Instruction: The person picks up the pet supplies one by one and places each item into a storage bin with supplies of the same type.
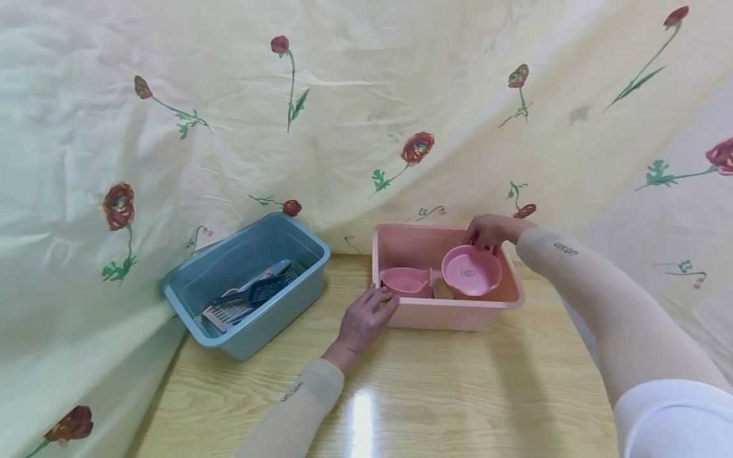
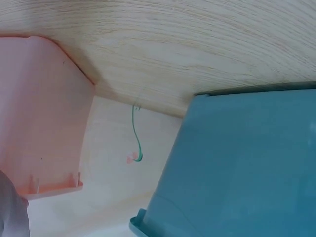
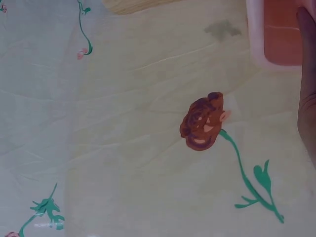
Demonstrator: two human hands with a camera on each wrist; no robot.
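Note:
A pink bin (image 1: 441,317) stands on the table by the curtain. My right hand (image 1: 494,230) reaches over its back right and pinches the upper rim of a round, shallow pink bowl (image 1: 471,270). The bowl is tilted, its inside with a small dark print facing me. On the bin's front left rim, my left hand (image 1: 366,318) grips the edge with bent fingers. Inside the bin at left lies another pink dish (image 1: 405,281) with a raised edge. Between the two dishes shows part of a tan item (image 1: 442,289), mostly hidden. The right wrist view catches only a sliver of hand.
To the left, a blue bin (image 1: 275,316) sits at an angle, holding a dark blue slotted scoop (image 1: 266,289), a pale comb-like piece (image 1: 228,313) and other items. A flowered curtain (image 1: 343,95) hangs behind both bins. Beneath them is a wood-grain table (image 1: 435,388).

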